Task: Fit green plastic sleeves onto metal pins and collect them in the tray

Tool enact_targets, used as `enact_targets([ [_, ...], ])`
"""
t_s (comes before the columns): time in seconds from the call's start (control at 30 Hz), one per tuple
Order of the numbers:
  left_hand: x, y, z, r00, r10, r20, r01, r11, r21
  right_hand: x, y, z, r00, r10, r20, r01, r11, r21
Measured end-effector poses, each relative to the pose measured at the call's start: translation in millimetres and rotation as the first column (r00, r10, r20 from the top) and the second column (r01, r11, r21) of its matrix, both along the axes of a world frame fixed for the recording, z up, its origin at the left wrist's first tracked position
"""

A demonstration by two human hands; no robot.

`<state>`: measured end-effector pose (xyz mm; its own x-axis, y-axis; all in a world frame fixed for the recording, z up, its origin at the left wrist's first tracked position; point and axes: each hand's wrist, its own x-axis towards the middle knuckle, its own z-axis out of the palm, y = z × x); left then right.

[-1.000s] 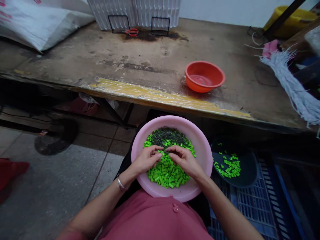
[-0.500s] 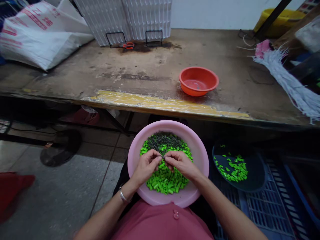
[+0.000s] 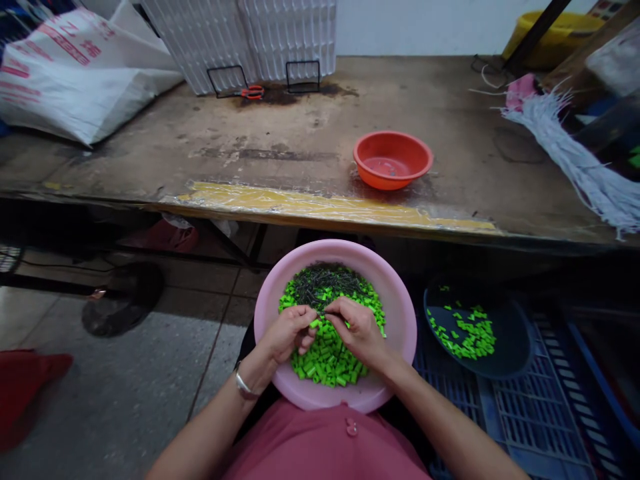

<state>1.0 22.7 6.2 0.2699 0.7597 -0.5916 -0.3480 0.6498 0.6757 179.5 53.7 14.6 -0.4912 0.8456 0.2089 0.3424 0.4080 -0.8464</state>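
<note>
A pink basin (image 3: 266,313) rests on my lap, holding short green tube-like pieces (image 3: 327,363) and a heap of thin dark pin-like pieces (image 3: 325,279) on its far side. Over the middle of the basin, my left hand (image 3: 290,331) is closed in a pinch, with a small green piece (image 3: 315,324) between its fingertips. My right hand (image 3: 357,331) faces it, thumb and forefinger pressed together on what looks like a thin dark piece (image 3: 323,313). The fingertips of both hands almost meet, so the small parts are partly hidden.
Beyond the basin runs a worn wooden table (image 3: 280,127) with a red bowl (image 3: 393,160), orange-handled scissors (image 3: 253,92) and a white sack (image 3: 85,80). To my right, a dark basin (image 3: 517,333) with more green pieces sits on a blue crate (image 3: 530,413).
My hands have shifted slightly apart and turned, and a green piece now shows at my left fingertips. The view has moved a little.
</note>
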Motion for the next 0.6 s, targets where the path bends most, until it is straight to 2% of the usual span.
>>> enact_targets([
  [0.1, 0.4, 0.9, 0.8, 0.998, -0.025, 0.053, 0.026, 0.999, -0.022, -0.2, -2.1, -0.1, 0.998, -0.023, -0.051, 0.023, 1.0, -0.007],
  [0.27, 6.6, -0.3, -3.0, 0.995, 0.009, 0.097, -0.008, 1.0, -0.008, 0.7, -0.9, 3.5, 0.987, -0.095, -0.13, 0.088, 0.994, -0.06],
  [0.37, 8.9, -0.8, -7.2, 0.986, 0.019, 0.166, -0.018, 1.0, -0.008, 0.4, 0.7, 5.9, 0.985, -0.099, -0.141, 0.083, 0.99, -0.112],
  [0.47, 9.4, -1.3, -8.8, 0.975, 0.039, 0.217, -0.038, 0.999, -0.009, -0.3, 0.8, 4.4, 0.983, -0.083, -0.163, 0.046, 0.974, -0.222],
  [0.6, 10.8, -4.0, -5.4, 0.973, 0.036, 0.228, -0.041, 0.999, 0.02, 0.8, 0.4, -2.5, 0.968, -0.133, -0.212, 0.034, 0.908, -0.418],
])
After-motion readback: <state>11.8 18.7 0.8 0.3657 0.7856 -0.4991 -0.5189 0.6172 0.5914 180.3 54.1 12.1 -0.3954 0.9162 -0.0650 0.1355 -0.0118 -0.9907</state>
